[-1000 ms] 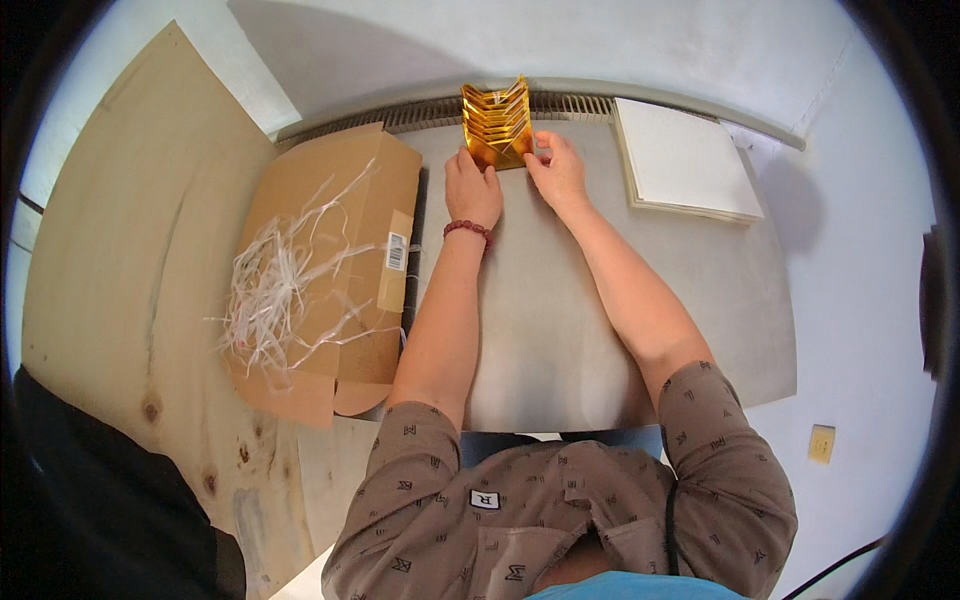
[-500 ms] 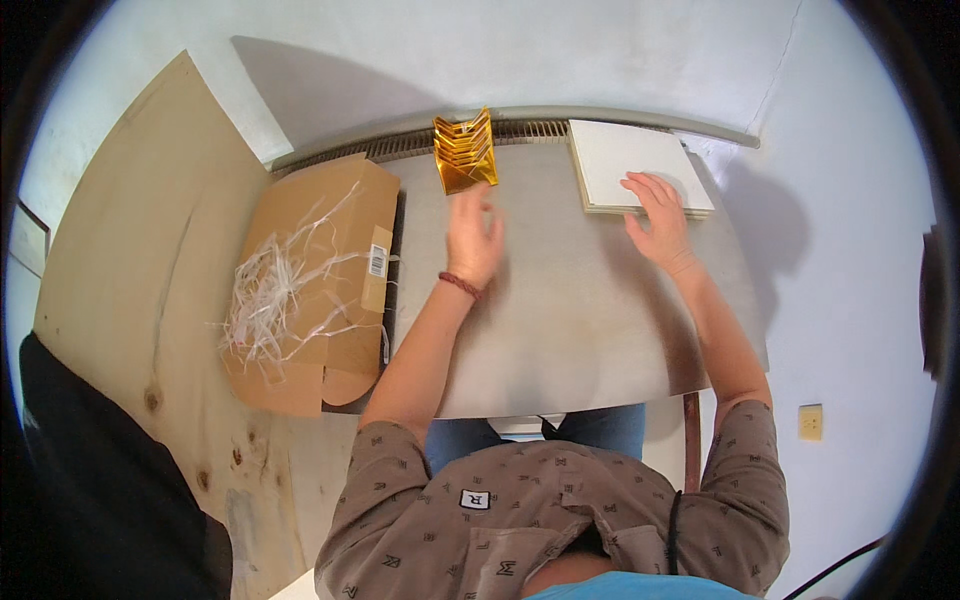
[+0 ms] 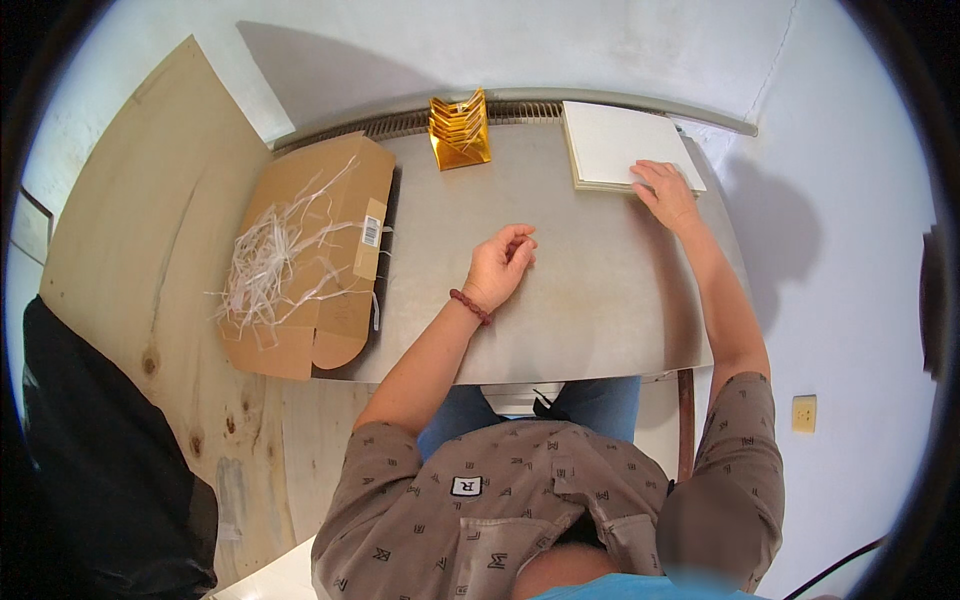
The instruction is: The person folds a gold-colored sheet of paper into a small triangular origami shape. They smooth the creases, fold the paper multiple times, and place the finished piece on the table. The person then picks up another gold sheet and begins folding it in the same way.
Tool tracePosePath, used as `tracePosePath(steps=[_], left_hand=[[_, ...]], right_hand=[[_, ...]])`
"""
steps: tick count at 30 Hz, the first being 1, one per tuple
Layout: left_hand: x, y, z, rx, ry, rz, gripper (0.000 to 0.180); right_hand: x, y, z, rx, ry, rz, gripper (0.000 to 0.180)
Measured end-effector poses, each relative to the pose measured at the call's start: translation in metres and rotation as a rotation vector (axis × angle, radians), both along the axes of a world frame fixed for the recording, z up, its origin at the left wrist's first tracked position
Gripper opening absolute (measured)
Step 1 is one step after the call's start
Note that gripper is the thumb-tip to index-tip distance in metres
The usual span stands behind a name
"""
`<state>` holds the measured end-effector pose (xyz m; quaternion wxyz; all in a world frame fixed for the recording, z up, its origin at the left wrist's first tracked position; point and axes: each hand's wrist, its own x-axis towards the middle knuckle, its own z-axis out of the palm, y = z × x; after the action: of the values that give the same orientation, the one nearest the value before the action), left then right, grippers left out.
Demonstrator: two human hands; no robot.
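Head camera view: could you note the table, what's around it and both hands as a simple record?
Left hand: loosely curled over the grey table, nothing visible in it
Right hand: at the near edge of the white stack; grip unclear
Shiny gold pieces: overlapping, toward the table's far edge
Cardboard box: left side, translucent strips on top
Bracelet: reddish, on left wrist

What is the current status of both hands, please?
Right hand at near edge of white stack; left hand loosely curled over grey table; gold foil pieces beyond, untouched; nothing visibly blocking either hand.
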<state>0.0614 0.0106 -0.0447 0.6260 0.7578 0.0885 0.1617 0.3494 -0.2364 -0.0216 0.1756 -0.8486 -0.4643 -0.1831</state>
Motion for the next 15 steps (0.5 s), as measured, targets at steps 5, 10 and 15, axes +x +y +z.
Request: tracePosePath(steps=[5,10,15], left_hand=[[-0.001,0.002,0.001,0.083,0.017,-0.012,0.028],[-0.001,0.004,0.003,0.147,0.029,-0.020,0.027],[0.001,0.005,0.000,0.127,0.023,-0.025,0.026]], right_hand=[[0.006,0.000,-0.004,-0.016,-0.011,-0.001,0.034],[0.009,-0.001,0.001,-0.013,0.005,0.030,0.032],[0.013,-0.005,0.004,0.041,0.175,0.014,0.030]])
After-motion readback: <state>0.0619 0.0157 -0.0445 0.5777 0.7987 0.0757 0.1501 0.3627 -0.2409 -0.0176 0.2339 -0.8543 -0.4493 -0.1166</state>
